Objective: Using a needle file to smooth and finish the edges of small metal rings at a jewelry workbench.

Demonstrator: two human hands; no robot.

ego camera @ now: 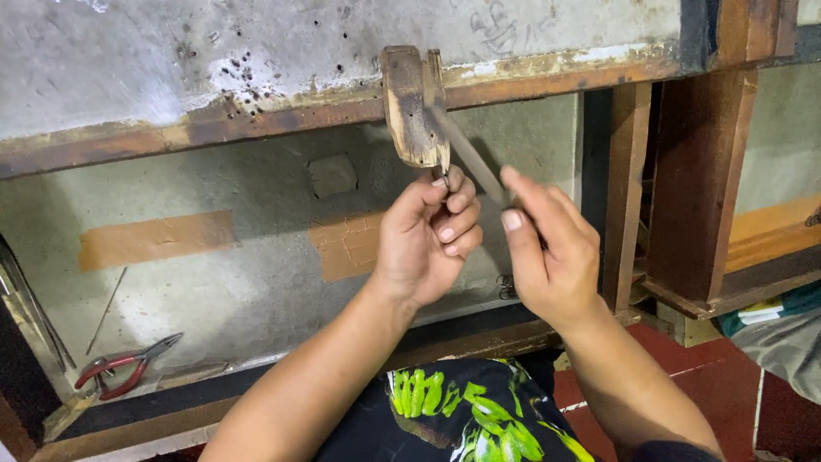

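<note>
A grey, stained workbench top [171,60] fills the upper part of the view, its far side cut off by the frame, and a worn wooden edge strip [256,124] runs along its front. Below it a recessed grey panel [214,274] bears two orange-brown patches, and dark wooden posts [701,171] stand at the right, with whatever lies behind them too dim to make out. A worn wooden peg [410,107] juts from the bench edge near the middle. The left hand [428,239] is curled just under the peg's lower end, its fingers pinched narrowly on something very small that they hide almost entirely, so what it is cannot be told. The right hand [552,252] grips the lower end of a slim grey file [466,154] between thumb and fingers; the file slants up and to the left, its tip against the peg's side, and its handle end is buried in the hand. Red-handled pliers [124,368] lie on the low ledge at the left, well apart from both hands, next to thin metal rods cut off by the frame edge.
</note>
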